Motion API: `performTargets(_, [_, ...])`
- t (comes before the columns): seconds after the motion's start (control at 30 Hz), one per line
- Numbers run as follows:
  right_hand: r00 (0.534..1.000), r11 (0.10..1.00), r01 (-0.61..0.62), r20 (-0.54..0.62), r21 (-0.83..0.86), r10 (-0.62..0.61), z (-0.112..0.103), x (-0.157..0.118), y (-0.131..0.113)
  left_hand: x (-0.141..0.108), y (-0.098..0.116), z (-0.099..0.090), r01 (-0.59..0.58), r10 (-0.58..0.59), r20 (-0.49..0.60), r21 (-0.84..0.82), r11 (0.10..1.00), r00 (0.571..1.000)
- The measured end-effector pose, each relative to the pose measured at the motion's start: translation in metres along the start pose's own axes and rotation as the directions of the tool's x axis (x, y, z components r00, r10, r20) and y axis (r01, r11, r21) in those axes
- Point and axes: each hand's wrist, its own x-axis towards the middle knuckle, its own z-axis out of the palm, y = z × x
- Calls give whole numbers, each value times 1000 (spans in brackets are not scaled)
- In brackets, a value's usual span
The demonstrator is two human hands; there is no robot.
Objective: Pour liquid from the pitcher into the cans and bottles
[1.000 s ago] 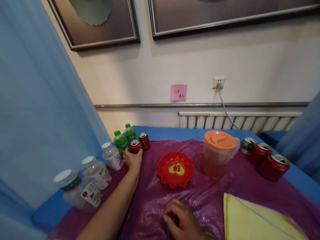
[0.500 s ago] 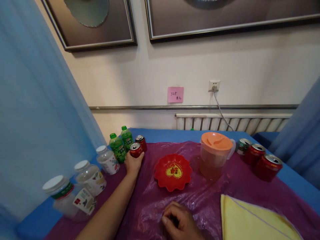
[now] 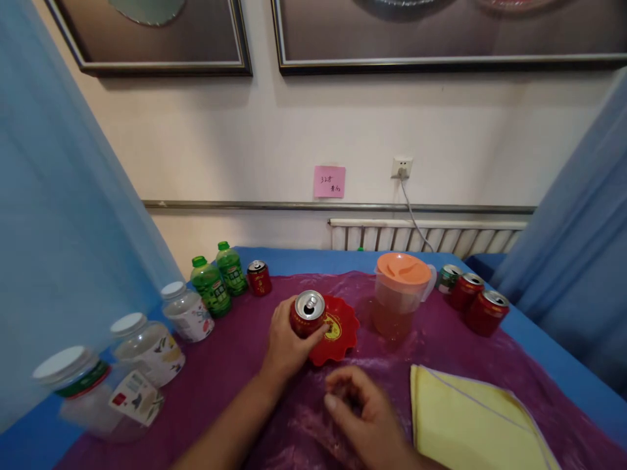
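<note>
The left hand [image 3: 288,343] grips a red beverage can [image 3: 307,317] around its side, thumb on the near face and fingers mostly hidden behind. The can is roughly upright, its drinking hole open, in front of the left part of the scalloped red plate [image 3: 349,326]. Whether its base touches the plate or is clear of it cannot be told. The right hand [image 3: 365,410] is empty as far as visible, loosely curled, with a gap between thumb and forefinger, just nearside of the plate.

Hazards:
- Tilt: any liquid inside could escape through the open hole; contents are not visible.
- Rim contact: a low can base could catch the scalloped edge and push the plate across the wrinkled purple plastic sheet [image 3: 230,356].
- Overreach rightward: the can could strike the orange-lidded pitcher [image 3: 396,301], which contains liquid.
</note>
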Motion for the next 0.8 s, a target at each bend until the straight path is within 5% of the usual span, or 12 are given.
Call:
performTargets(0.13, [949, 978, 177, -243, -110, -200, -21, 34, -24, -9, 9, 12, -66, 65, 90, 6, 998, 994])
performTargets(0.47, [936, 963, 172, -269, -206, -225, -8, 78, -12, -22, 11, 25, -120, 123, 190, -29, 992, 974])
performTargets(0.67, [964, 957, 255, -40, -140, -263, -45, 93, -14, -9, 6, 0, 95, 75, 492, -313, 945, 867])
performTargets(0.8, [954, 946, 290, 124, -146, -274, -61, 96, -20, 2, 1, -7, 155, 55, 538, -338, 928, 841])
